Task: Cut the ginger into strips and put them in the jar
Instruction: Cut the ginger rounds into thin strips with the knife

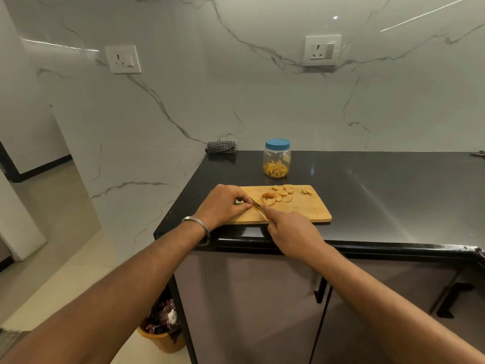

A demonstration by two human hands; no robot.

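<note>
From the head camera, you've got the cutting board [301,211] parked right at the near left corner of the black counter [380,195], which makes sense since both arms reach it without stretching. Your left hand [223,203] sits on the board's left end with the fingers curled down and pinching a small piece of ginger [248,205] against the wood, fingertips tucked back, so I'd guess that's to keep them clear of the blade. Your right hand [291,232] is wrapped tight around the knife [258,206] handle, forefinger stretched along the top, and the blade angles up and left so its tip lands just beside your left fingertips. So the bit being cut is basically right between the two hands, touching your left fingers and under the blade; it's too small to tell how much is left of it. The rest of the ginger slices [282,194] lie in a loose pile just past the knife, toward the middle of the board, with a little scrap [306,191] off to the right near the far edge. The jar [277,158] stands behind the board, well apart from your hands, blue lid on, with a layer of strips already at the bottom. Looks to me like you're midway: plenty of rounds not yet stripped, and that lid has to come off before anything goes in.
</note>
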